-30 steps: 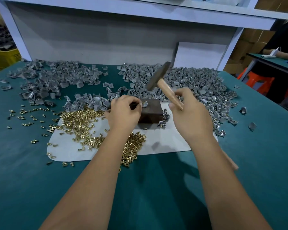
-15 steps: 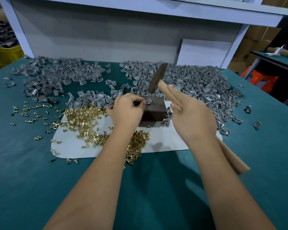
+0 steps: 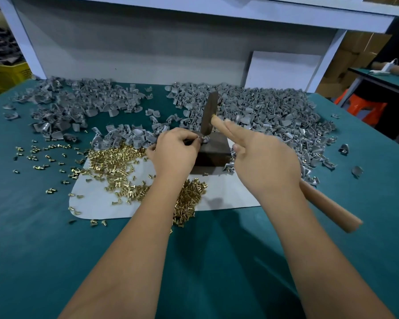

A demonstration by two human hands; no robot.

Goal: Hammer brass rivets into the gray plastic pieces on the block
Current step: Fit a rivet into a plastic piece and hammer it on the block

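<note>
Landmark: dark block (image 3: 213,150), standing on a white mat (image 3: 228,196) on the green table (image 3: 32,261).

Far left of the block, off the table edge: yellow crate (image 3: 7,74); dark pieces show above its rim, too dim to identify.

Left of the block and farther back: loose heap of gray plastic pieces (image 3: 74,107) on the green surface. Nearer, left of the block: scattered brass rivets (image 3: 118,160), thickest on the mat's left part, thinning outward onto the table.

Left hand (image 3: 174,153) sits at the block's left top edge, back of hand up, forearm running in from the lower left. Fingers curled, tips pinched together on a small gray piece (image 3: 204,139) resting on the block's top.

Hammer (image 3: 209,116): dark metal head stands nearly upright just above the block, lower end down at the small gray piece, upper end tilted slightly right. Wooden handle's long axis runs from the head down and to the right, butt end past the wrist, over the table.

Right hand (image 3: 263,164) is just right of the block, wrapped on the handle; index and middle fingers lie straight along it toward the head, the others curl beneath.

Right of and behind the block: larger heap of gray pieces (image 3: 274,111).
</note>
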